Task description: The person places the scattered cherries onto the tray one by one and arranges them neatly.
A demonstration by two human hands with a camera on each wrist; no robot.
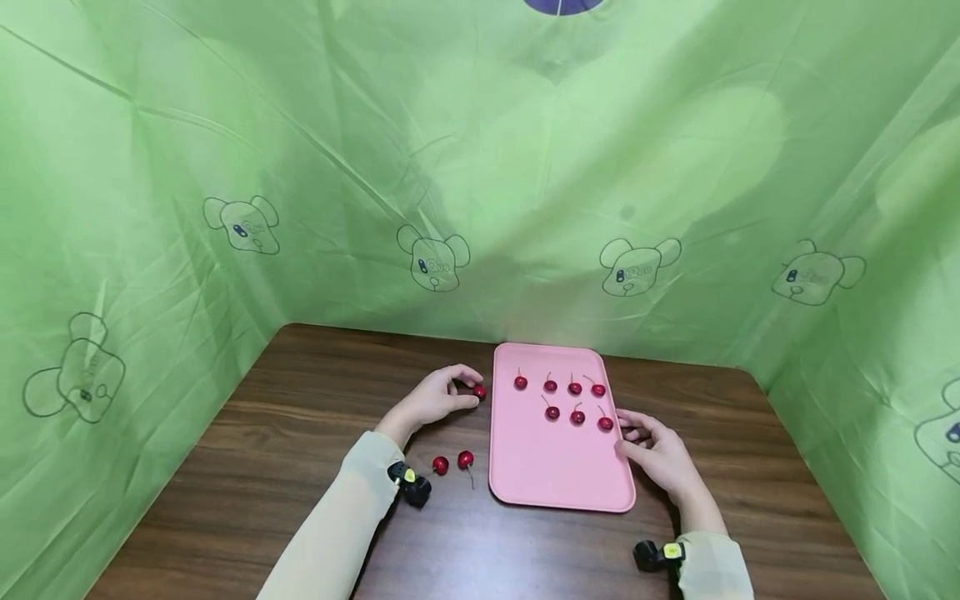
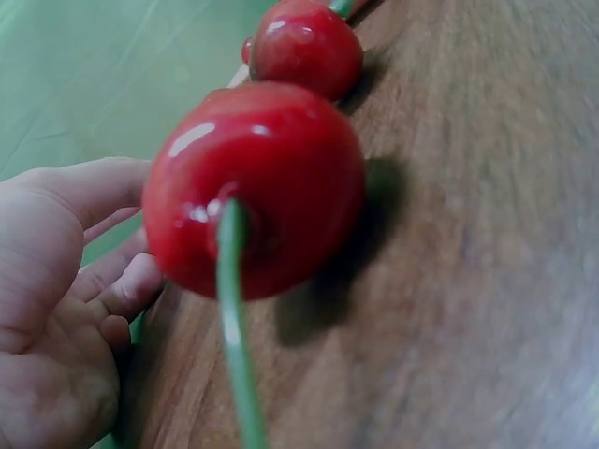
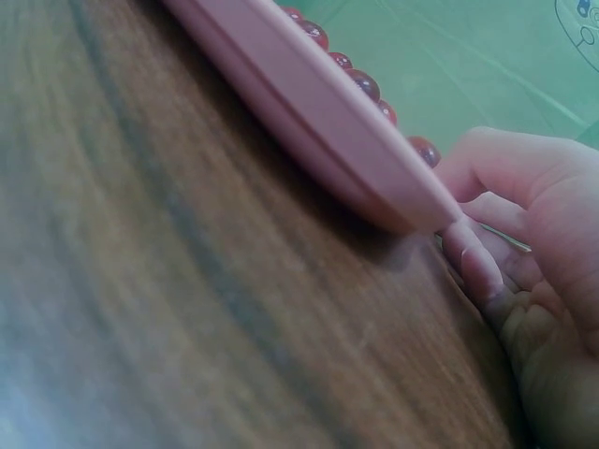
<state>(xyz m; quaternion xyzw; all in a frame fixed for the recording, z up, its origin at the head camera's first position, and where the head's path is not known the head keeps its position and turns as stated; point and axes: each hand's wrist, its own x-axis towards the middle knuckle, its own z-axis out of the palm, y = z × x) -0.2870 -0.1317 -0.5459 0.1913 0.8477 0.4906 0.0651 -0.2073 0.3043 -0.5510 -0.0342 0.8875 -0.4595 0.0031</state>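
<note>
At the pink tray's left side, my left hand [image 1: 437, 397] pinches a red cherry [image 1: 479, 391] between thumb and fingers, just above the table. The pink tray [image 1: 555, 467] lies flat, bearing several stemmed cherries in two rows toward its far end. My right hand [image 1: 660, 454] grips the tray's right rim, thumb on the edge and the other fingers beside it; the right wrist view shows this hand [image 3: 533, 224] at the tray's side too. Two loose cherries, one [image 1: 440, 465] beside the other [image 1: 466, 459], lie near my left wrist. One cherry [image 2: 257, 192] looms large in the left wrist view.
The dark wooden table [image 1: 285, 433] has rounded far corners. Green fabric [image 1: 525, 192] printed with bear faces hangs behind it and at both sides. Each wrist carries a small black camera, such as the left one [image 1: 411, 485].
</note>
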